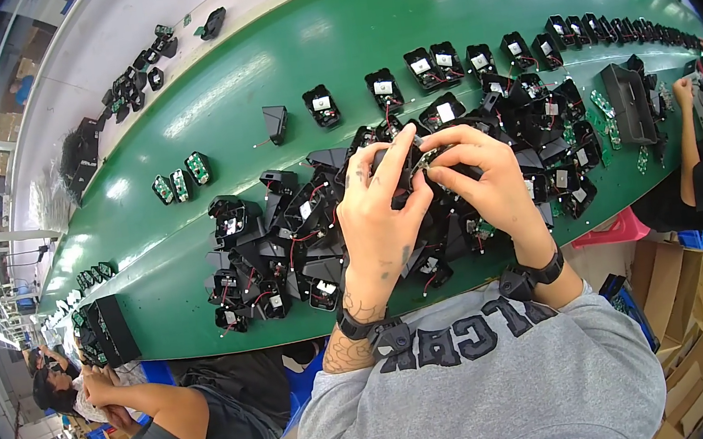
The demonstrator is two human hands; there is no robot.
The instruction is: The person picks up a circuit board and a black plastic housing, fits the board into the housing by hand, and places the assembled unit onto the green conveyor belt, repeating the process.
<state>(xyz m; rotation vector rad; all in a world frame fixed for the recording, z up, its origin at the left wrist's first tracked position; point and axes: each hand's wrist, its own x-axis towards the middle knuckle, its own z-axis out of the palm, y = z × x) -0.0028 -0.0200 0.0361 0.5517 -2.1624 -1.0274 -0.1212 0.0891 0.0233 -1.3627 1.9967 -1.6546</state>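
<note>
The grip of the left hand and that of the right hand pinch one black case between them. From where I stand it looks small and dark, with a bit of green board by the right fingertips; fingers hide most of it. A pile of similar cases, trailing red wires, crowds the green bench below. Beyond runs a row of cases; a dark tray sits rightward. The held case is between thumbs and forefingers, above the pile.
</note>
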